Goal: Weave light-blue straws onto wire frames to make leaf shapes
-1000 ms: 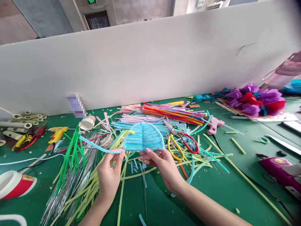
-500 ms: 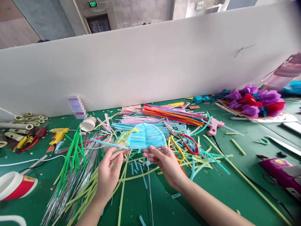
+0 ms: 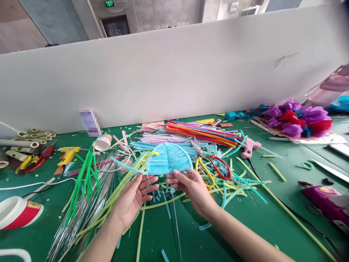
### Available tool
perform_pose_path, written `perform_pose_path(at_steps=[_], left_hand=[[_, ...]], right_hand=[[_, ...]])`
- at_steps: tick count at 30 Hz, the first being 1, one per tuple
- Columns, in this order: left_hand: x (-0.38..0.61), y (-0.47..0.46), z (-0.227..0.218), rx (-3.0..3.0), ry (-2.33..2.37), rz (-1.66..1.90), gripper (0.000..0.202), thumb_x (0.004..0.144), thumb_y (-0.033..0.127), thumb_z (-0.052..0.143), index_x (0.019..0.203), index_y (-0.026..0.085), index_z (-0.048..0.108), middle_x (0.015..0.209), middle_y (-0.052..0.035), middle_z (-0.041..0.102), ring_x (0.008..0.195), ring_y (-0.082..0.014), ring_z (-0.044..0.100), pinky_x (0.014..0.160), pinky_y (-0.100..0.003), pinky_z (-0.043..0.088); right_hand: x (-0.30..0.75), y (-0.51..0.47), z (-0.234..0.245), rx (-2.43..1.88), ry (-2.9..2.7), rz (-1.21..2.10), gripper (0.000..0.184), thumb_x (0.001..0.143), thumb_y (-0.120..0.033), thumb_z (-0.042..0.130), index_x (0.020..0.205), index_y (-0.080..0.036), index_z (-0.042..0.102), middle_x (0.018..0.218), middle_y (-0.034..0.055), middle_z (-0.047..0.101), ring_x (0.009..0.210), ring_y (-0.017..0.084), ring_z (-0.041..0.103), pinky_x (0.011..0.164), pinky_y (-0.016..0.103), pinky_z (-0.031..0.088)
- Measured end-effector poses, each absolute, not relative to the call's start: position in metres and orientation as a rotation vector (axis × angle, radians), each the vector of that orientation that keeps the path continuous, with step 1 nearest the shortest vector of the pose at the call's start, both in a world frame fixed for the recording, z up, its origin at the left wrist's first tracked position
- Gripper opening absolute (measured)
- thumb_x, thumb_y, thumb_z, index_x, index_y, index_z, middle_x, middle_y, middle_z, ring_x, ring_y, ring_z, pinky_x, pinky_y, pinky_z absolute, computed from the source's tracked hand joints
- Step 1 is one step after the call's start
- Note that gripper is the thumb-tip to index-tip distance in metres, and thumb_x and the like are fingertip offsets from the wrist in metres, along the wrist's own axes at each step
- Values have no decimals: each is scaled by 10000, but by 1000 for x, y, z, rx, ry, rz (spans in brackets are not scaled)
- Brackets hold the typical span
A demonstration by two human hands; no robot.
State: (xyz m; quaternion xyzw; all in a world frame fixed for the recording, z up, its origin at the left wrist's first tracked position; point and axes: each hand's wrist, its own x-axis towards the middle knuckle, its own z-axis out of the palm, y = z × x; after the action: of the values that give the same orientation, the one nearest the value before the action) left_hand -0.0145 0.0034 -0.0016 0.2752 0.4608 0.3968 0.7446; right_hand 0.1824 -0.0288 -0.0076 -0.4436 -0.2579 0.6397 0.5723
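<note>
A light-blue pipe-cleaner leaf, rounded at the top with a crease down its middle, is held up over the table. My right hand pinches its lower edge, thumb in front and fingers behind. Below that edge hang a thin wire and a small blue knot. At the lower left, my left hand is open, palm up and fingers apart, its thumb tip close to the leaf's edge; whether it touches is unclear. A loose blue pipe-cleaner end sticks out leftward there.
Behind the leaf lie bundles of coloured pipe cleaners and scissors. Glue guns, one yellow and one pink, flank them. Metal wires and a paper cup are at left. A white partition stands behind.
My left hand has opened, its fingers spreading from a pinch near the leaf's lower left corner and turning palm up. My right hand keeps its hold on the leaf.
</note>
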Motion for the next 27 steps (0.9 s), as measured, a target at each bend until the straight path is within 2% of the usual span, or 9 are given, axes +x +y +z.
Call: perform_pose_path(at_steps=[3, 12, 22, 27], left_hand=[[-16, 4, -4, 576, 991, 855, 195, 900, 303, 651, 957, 133, 726, 1010, -124, 778, 860, -217, 757, 532, -205, 588], [-17, 4, -5, 570, 973, 825, 241, 837, 332, 726, 958, 124, 747, 1016, -131, 777, 854, -212, 757, 537, -197, 593], [-20, 4, -1, 494, 997, 844, 133, 822, 240, 744, 878, 119, 752, 918, -115, 791, 783, -202, 760, 511, -200, 583], [-22, 5, 3, 572, 1014, 842, 199, 703, 223, 845, 851, 123, 758, 903, -111, 793, 840, -233, 759, 545, -208, 589]], right_hand=[[183, -28, -9, -1044, -616, 1500, 397, 701, -499, 810, 823, -144, 681, 887, 107, 767, 834, 233, 738, 710, 302, 555], [183, -28, -10, -1059, -642, 1507, 375, 725, -484, 796, 823, -138, 688, 868, 104, 765, 808, 214, 736, 684, 280, 554], [185, -29, -3, -1078, -729, 1502, 385, 743, -490, 777, 839, -122, 715, 871, 119, 769, 784, 211, 735, 683, 279, 558], [184, -30, 1, -1079, -755, 1497, 392, 747, -490, 773, 844, -116, 707, 856, 118, 769, 781, 212, 739, 685, 278, 562]])
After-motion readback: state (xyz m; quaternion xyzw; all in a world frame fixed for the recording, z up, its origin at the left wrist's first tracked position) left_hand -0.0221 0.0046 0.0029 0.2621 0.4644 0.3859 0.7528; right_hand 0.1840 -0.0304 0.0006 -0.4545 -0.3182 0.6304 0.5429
